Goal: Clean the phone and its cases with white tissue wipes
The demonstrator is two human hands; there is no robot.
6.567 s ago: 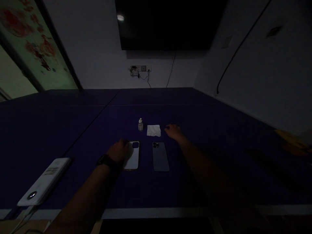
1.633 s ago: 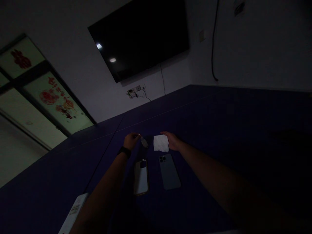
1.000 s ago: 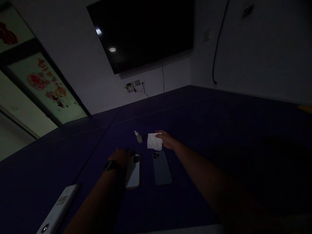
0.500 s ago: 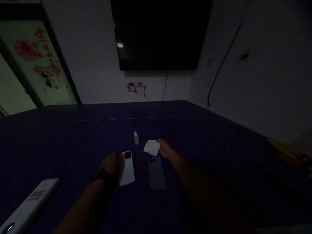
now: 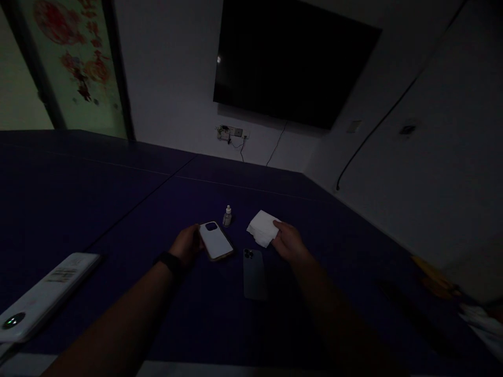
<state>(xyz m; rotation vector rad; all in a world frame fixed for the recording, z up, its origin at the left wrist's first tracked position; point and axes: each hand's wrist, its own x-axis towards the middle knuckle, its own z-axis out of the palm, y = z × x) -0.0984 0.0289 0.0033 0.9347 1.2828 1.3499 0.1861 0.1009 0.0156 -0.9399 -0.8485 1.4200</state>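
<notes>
My left hand (image 5: 187, 244), with a dark watch on its wrist, is closed on the left edge of a white phone case (image 5: 217, 242) that has a dark camera cutout. My right hand (image 5: 288, 240) pinches a folded white tissue (image 5: 262, 228) between thumb and fingers. Below the tissue a dark grey-blue phone (image 5: 254, 274) lies back up, its camera lenses at the top left. A small dropper bottle (image 5: 227, 217) with a white cap stands upright just beyond the phone case.
On the dark blue table (image 5: 157, 309) at the left lies a long white device (image 5: 49, 296) with a round dark button. Yellow and white items (image 5: 436, 280) lie at the far right. A large screen (image 5: 291, 63) hangs on the back wall. The room is dim.
My left hand has lifted and tilted the phone case, turning it. My right hand has moved right with the tissue, away from the bottle. The camera view has tilted.
</notes>
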